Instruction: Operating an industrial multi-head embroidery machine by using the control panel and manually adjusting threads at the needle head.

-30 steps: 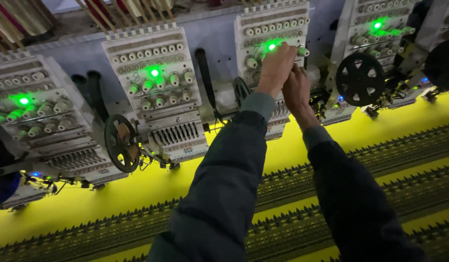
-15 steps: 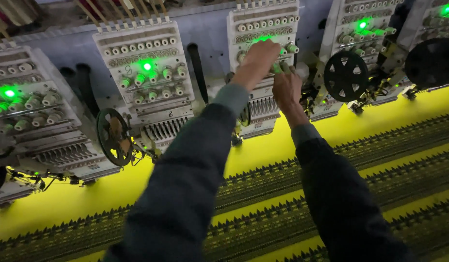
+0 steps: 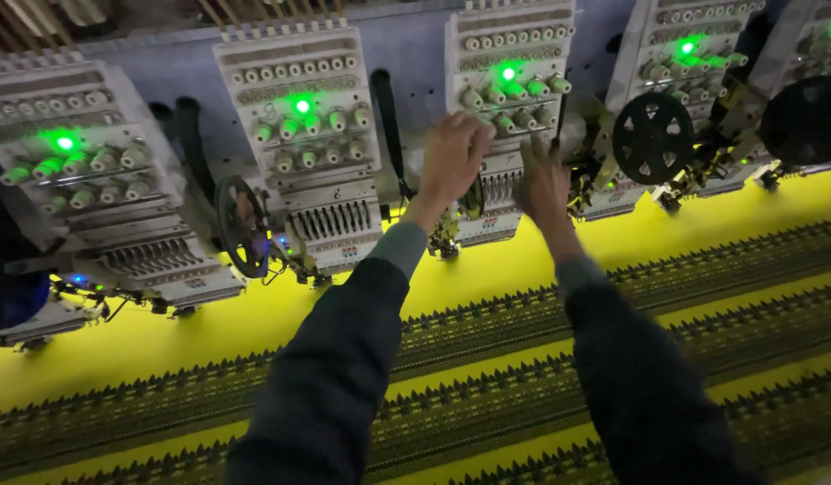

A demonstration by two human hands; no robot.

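Low in the frame, yellow fabric [image 3: 254, 332] already carries dark stitched bands. Above centre, left hand [image 3: 453, 160] curls loosely and right hand [image 3: 543, 184] spreads open on an embroidery head [image 3: 505, 117]; what they grip I cannot tell.

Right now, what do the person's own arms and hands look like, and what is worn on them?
Both arms are covered by long dark sleeves of a grey-green, fairly thick fabric. The left sleeve ends in a lighter grey-blue cuff at the wrist; the right sleeve shows a similar paler edge. The left hand and right hand are bare: no gloves, and no rings or watch that I can make out.
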